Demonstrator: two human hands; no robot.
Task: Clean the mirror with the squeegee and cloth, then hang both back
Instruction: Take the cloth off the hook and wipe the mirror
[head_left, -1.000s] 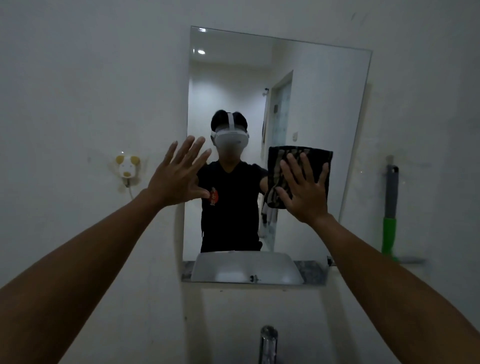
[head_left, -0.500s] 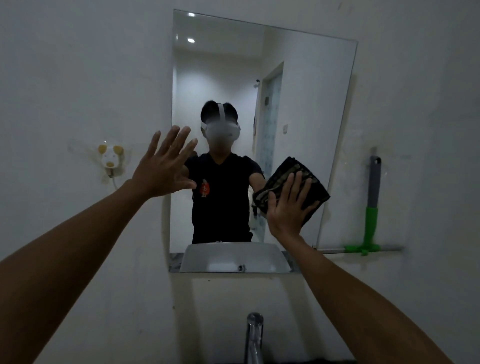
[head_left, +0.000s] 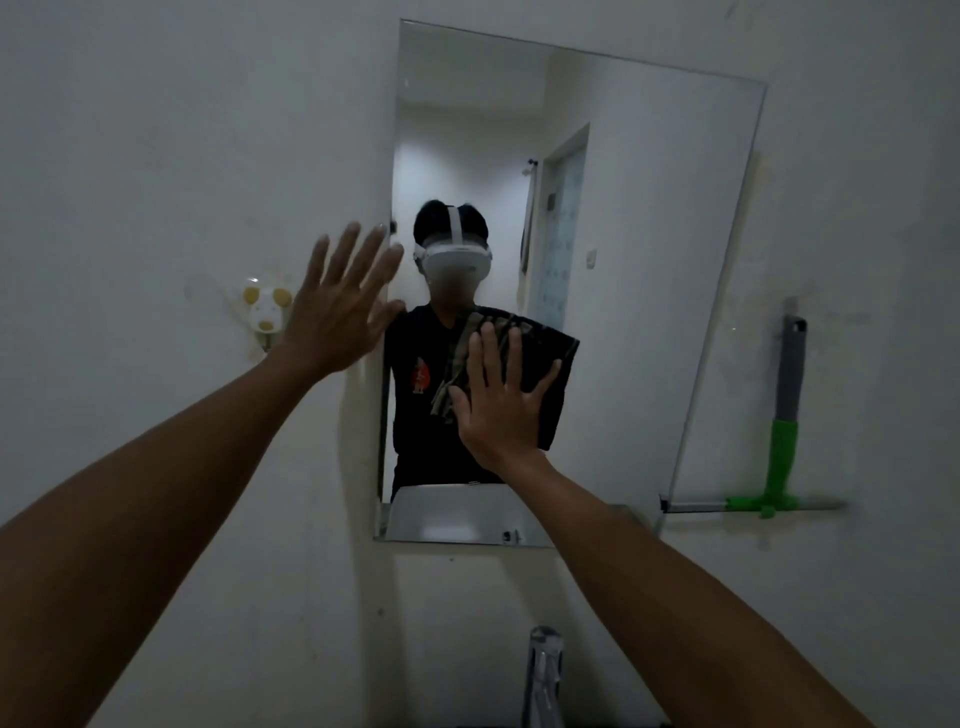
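The right hand (head_left: 501, 410) presses the dark cloth (head_left: 519, 364) flat against the mirror (head_left: 649, 260) with straight, spread fingers, its grip released rather than curled; since a moment ago the cloth has slid leftward and up, from the mirror's lower right edge toward its lower middle; the left hand (head_left: 340, 306) stays raised at the mirror's left edge, fingers spread, holding nothing; the squeegee (head_left: 779, 441) hangs on the wall (head_left: 156, 156) right of the mirror, as before; a tap (head_left: 543, 675) stands below.
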